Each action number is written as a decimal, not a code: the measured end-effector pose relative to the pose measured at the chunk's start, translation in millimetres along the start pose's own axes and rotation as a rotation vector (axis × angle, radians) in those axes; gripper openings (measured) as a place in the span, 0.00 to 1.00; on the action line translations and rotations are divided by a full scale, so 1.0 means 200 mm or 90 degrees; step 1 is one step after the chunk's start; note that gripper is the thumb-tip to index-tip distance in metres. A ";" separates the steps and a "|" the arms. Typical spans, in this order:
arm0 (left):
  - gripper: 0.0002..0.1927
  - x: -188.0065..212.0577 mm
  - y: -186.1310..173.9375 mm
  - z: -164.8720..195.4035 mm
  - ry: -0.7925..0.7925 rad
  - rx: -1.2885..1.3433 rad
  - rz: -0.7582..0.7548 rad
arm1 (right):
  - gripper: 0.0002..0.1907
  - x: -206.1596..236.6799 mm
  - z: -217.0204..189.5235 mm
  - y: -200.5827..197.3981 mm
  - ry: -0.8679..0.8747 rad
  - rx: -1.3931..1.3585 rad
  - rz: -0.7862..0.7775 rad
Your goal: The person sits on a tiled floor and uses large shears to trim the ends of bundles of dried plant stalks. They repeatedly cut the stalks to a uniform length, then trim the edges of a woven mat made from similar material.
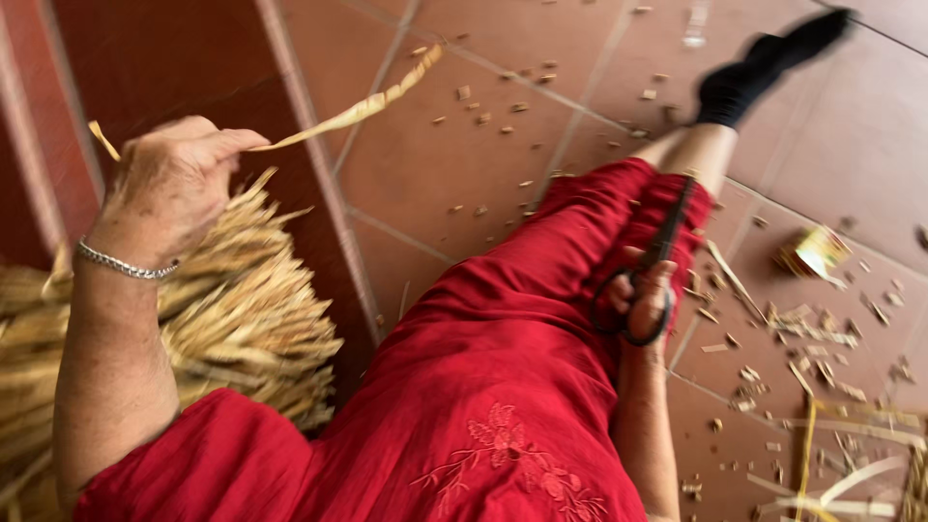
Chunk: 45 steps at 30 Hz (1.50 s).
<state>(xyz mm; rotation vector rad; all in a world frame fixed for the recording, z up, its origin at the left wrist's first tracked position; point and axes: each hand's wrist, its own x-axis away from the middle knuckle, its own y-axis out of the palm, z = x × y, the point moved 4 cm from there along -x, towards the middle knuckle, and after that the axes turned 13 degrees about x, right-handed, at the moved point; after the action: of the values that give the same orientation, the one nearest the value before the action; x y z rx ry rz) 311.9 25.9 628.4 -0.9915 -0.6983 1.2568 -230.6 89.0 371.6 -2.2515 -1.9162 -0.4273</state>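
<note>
Head view: left hand grip pinches straw strip; right hand grip grasps scissors.

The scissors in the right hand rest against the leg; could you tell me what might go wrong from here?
1. The black scissors lie on the red skirt in the right hand, blades pointing toward the bare leg; a slip might nick it.
2. The straw strip pinched by the left hand looks thin and could tear.
3. Straw offcuts litter the tiled floor, possibly slippery underfoot.
</note>
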 end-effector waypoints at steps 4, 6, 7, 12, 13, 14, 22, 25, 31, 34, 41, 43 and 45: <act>0.14 0.39 -0.05 -0.60 -0.265 -0.204 -0.015 | 0.40 -0.14 0.05 0.03 -0.009 0.022 -0.038; 0.15 0.63 -0.02 -0.88 -0.463 -0.208 -0.032 | 0.41 -0.13 0.07 0.06 -0.005 0.035 -0.045; 0.15 0.75 0.01 -1.00 -0.589 -0.179 -0.038 | 0.41 -0.14 0.07 0.07 -0.010 0.041 -0.042; 0.15 1.08 0.07 -1.27 -0.725 -0.237 -0.103 | 0.42 -0.12 0.04 0.12 -0.009 0.045 -0.028; 0.16 1.12 0.07 -1.29 -0.715 -0.238 -0.101 | 0.42 -0.12 0.03 0.13 -0.013 0.059 -0.030; 0.16 1.13 0.07 -1.29 -0.703 -0.240 -0.099 | 0.42 -0.13 0.03 0.14 -0.008 0.059 -0.031; 0.27 0.58 0.35 -1.19 -0.338 -0.157 0.105 | 0.42 -0.12 0.06 0.16 -0.010 0.058 -0.020; 0.35 0.27 0.53 -1.11 -0.315 -0.110 0.006 | 0.41 -0.11 0.08 0.14 0.002 0.041 -0.004; 0.58 0.00 0.77 -1.00 -0.329 -0.163 -0.175 | 0.35 -0.07 0.13 0.13 -0.010 -0.063 -0.005; 0.59 0.07 0.84 -1.00 -0.363 -0.152 -0.220 | 0.33 0.07 0.16 0.13 0.005 0.003 0.076; 0.29 0.36 0.87 -1.01 -0.413 -0.009 -0.079 | 0.24 0.23 0.09 0.25 0.054 -0.002 0.136; 0.29 0.36 0.91 -0.97 -0.397 0.002 -0.054 | 0.21 0.25 0.08 0.26 0.053 -0.051 0.122; 0.28 0.28 1.02 -0.89 -0.354 0.028 -0.037 | 0.18 0.26 0.09 0.28 0.052 -0.126 0.112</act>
<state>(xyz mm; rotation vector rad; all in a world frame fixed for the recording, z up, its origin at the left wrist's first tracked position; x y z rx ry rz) 388.6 44.5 363.3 -0.5756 -1.1118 1.5039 -166.6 134.6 375.0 -2.4568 -1.6852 -0.6990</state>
